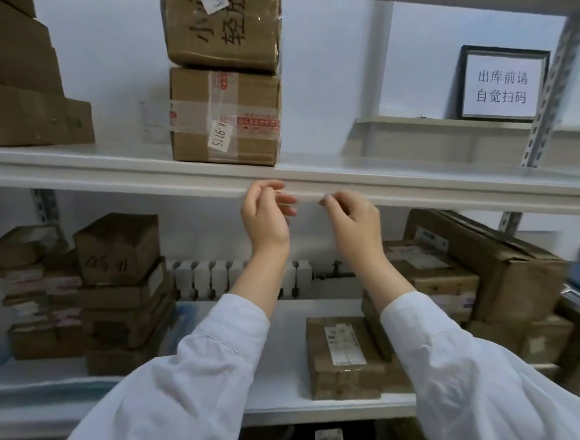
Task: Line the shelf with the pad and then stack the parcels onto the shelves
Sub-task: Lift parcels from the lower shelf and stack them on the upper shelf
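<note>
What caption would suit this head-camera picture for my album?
Left hand and right hand pinch the white pad at the front edge of the shelf, below two stacked cardboard parcels.

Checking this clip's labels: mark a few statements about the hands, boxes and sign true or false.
1. Both hands carry a carton. False: the left hand and the right hand pinch the pad's front edge at the upper shelf.
2. The top box stands on the K-9115 box. True.
3. The sign stands at the far left. False: it is at the right.
4. A parcel lies flat on the lower shelf. True.
</note>
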Tool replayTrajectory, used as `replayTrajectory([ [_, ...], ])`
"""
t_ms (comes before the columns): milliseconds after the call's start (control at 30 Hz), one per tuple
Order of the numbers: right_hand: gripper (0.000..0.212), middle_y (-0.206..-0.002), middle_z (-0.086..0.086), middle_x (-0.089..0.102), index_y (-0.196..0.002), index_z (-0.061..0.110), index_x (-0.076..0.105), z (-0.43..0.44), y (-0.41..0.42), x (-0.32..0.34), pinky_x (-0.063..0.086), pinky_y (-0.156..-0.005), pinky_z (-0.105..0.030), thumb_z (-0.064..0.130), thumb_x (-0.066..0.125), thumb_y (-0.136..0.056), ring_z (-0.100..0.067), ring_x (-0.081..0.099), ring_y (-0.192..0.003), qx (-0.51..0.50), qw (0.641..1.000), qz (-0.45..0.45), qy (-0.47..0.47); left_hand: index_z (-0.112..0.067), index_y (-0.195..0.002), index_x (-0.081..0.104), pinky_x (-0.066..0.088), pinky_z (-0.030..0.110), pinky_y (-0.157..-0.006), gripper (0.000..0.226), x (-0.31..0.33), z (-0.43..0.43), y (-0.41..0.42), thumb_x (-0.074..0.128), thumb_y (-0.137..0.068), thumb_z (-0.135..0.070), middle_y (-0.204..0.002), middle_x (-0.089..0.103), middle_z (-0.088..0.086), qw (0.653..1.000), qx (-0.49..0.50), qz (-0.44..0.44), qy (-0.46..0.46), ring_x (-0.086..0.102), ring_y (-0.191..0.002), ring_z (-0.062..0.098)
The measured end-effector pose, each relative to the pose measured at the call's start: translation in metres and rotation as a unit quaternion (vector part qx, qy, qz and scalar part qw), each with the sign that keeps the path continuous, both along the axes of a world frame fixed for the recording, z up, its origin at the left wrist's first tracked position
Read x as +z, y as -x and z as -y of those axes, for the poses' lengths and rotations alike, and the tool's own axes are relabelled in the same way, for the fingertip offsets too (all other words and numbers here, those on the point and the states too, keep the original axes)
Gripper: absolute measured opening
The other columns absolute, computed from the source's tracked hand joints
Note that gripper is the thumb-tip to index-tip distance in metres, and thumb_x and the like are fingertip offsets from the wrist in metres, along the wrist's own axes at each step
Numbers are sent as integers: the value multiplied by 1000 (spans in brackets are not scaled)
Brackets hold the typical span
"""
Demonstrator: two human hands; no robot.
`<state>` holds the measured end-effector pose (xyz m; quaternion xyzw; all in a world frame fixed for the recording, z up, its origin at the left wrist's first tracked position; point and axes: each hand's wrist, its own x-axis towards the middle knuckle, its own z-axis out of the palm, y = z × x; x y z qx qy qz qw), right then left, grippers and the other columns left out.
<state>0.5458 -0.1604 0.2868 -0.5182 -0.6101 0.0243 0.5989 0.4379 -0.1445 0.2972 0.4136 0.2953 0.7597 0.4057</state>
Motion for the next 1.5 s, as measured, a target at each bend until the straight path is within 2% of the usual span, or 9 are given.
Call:
replayTrajectory([
  [300,26,-93,-14,65,-91,4,65,-13,-50,-78,42,-71,-32,25,51,-94,-25,59,-87,-9,979,-19,201,-18,-78,51,30,17,-38,21,-79,-17,-27,38,-92,-8,-62,57,3,987,-14,18,160,46,-42,10],
  [400,29,-115,-9,62,-114,10,62,-26,-65,-112,44,-83,-31,29,52,-94,-20,56,-101,11,951,-47,305,-18,-79,48,28,18,-41,19,-110,-34,-34,40,-93,-10,-65,55,4,971,-38,12,236,43,-49,12],
  [533,44,-137,-12,47,-131,16,50,-42,-78,-156,44,-101,-45,35,53,-92,-31,50,-121,-30,920,-47,389,-13,-93,48,29,21,-46,10,-148,-53,-44,38,-96,-13,-71,55,2,946,-44,-5,321,43,-55,11],
  [833,59,-148,-14,32,-142,22,32,-81,-102,-214,29,-112,-49,49,45,-92,-38,32,-133,-54,850,-62,521,-8,-99,49,32,25,-54,13,-210,-85,-68,41,-95,-17,-74,50,3,894,-59,-32,444,41,-61,15],
  [967,60,-146,-13,40,-140,18,37,-100,-111,-242,32,-110,-50,48,48,-89,-36,39,-132,-32,825,-77,558,-6,-103,50,37,27,-58,18,-230,-88,-78,43,-94,-20,-77,51,7,866,-81,-50,490,45,-65,18],
  [1067,61,-146,-15,40,-140,15,37,-105,-115,-253,30,-111,-50,46,51,-89,-36,37,-133,-29,808,-81,583,-1,-124,48,43,36,-88,36,-246,-91,-85,46,-94,-21,-117,56,17,833,-118,-84,534,52,-108,29],
  [1200,57,-142,-15,45,-136,12,43,-112,-120,-262,35,-109,-48,43,52,-90,-35,44,-128,-31,794,-129,594,-5,-102,58,47,34,-73,26,-255,-84,-94,42,-98,-24,-80,55,15,802,-195,-118,552,55,-73,25],
  [1367,39,-130,-14,57,-130,7,51,-109,-121,-254,43,-102,-40,27,50,-96,-32,54,-118,-4,778,-248,577,-6,-123,54,50,43,-91,36,-277,-93,-91,46,-94,-27,-117,63,17,797,-209,-158,544,61,-102,32],
  [1500,32,-123,-13,60,-123,7,54,-106,-119,-249,44,-99,-37,24,46,-98,-31,55,-115,-15,783,-284,553,-9,-119,42,52,34,-69,33,-262,-91,-77,54,-92,-22,-101,61,11,832,-193,-171,491,61,-83,26],
])
